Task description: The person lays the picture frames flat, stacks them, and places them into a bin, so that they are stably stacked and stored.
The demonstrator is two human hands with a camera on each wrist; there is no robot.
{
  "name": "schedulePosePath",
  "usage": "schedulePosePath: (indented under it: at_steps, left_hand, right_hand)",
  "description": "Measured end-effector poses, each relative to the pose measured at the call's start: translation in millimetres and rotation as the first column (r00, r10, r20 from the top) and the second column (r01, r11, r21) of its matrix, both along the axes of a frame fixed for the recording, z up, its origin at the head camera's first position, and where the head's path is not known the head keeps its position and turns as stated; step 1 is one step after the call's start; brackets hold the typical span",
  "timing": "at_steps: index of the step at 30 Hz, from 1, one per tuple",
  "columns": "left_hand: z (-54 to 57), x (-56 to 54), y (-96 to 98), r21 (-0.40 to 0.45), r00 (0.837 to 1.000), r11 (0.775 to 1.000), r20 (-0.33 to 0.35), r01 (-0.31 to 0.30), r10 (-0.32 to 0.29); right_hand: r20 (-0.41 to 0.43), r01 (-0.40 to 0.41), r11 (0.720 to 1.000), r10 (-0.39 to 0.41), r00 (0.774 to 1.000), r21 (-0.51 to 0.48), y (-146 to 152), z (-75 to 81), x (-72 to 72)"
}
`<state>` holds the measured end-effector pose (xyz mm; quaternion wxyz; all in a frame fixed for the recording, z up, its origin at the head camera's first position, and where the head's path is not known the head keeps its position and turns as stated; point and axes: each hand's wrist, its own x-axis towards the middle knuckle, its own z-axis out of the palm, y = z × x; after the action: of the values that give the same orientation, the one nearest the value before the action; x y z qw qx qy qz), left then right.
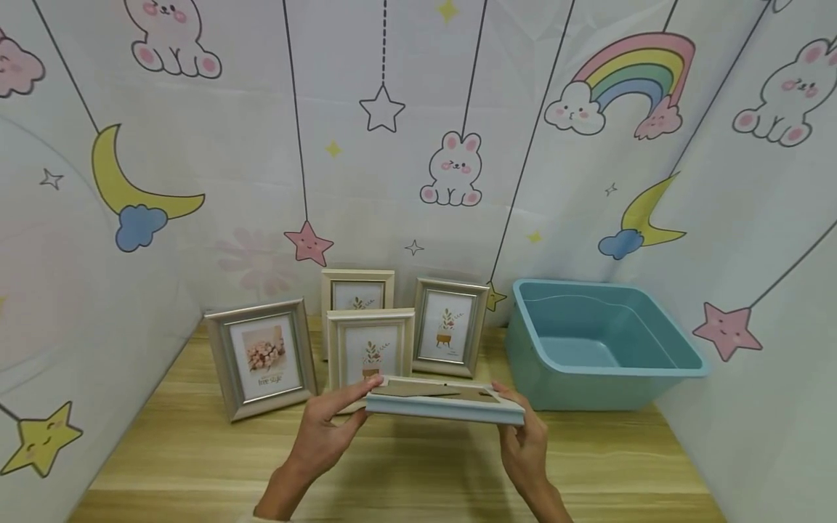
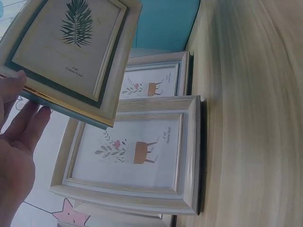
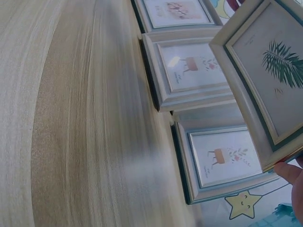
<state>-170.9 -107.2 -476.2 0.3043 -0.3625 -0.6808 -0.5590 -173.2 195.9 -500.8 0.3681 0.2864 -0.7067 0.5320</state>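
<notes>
Both hands hold a picture frame above the table, its brown back tilted up toward the head camera. My left hand pinches one short end, thumb and fingers on either side of the edge. At the other end my right hand grips it the same way. In the left wrist view the held picture frame shows a green leaf print inside a cream border. Just behind it stands a cream picture frame with a potted-plant print, its lower part hidden by the held one.
A silver picture frame with a flower print stands at the left. Farther back are another cream frame and a silver-gold frame. A blue plastic tub sits at the right on the wooden table. A patterned curtain hangs behind.
</notes>
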Motion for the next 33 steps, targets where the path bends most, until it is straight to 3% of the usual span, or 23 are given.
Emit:
schedulePosePath:
  at_steps: [7, 13, 18, 21, 27, 30, 33]
  left_hand:
    - [-3.0, 0.9, 2.0, 0.041, 0.999, 0.999, -0.039, 0.011, -0.009]
    - [-4.0, 1.3, 6.2, 0.054, 0.996, 0.996, -0.047, -0.070, 0.073]
    - [-4.4, 0.7, 8.8, 0.097, 0.993, 0.990, -0.038, -0.106, 0.110]
    - [-5.3, 0.7, 9.7, 0.147, 0.993, 0.983, -0.029, -0.106, 0.111]
    - [-6.0, -0.2, 8.3, 0.197, 0.985, 0.965, 0.052, -0.173, 0.166]
    - [-7.9, -0.7, 6.8, 0.205, 0.974, 0.959, 0.153, -0.195, 0.165]
    - [-8.6, -0.5, 5.7, 0.191, 0.950, 0.956, 0.264, -0.223, 0.169]
  right_hand:
    - [0.015, -0.021, 1.000, 0.021, 1.000, -0.006, -1, -0.2, -0.5]
    - [0.057, -0.025, 1.000, 0.024, 0.998, 0.004, -1, -0.2, -2.2]
    - [0.136, 0.064, 0.995, -0.073, 0.988, 0.072, -1, 3.9, -2.4]
    - [0.233, 0.122, 0.985, -0.148, 0.961, 0.125, -2, 8.5, -0.6]
    - [0.402, 0.092, 0.983, -0.149, 0.903, 0.158, -3, 14.2, 1.5]
    - [0.439, 0.081, 0.979, -0.158, 0.884, 0.189, -5, 13.0, 1.7]
    - [0.448, 0.069, 0.973, -0.163, 0.879, 0.219, -6, 10.1, 1.7]
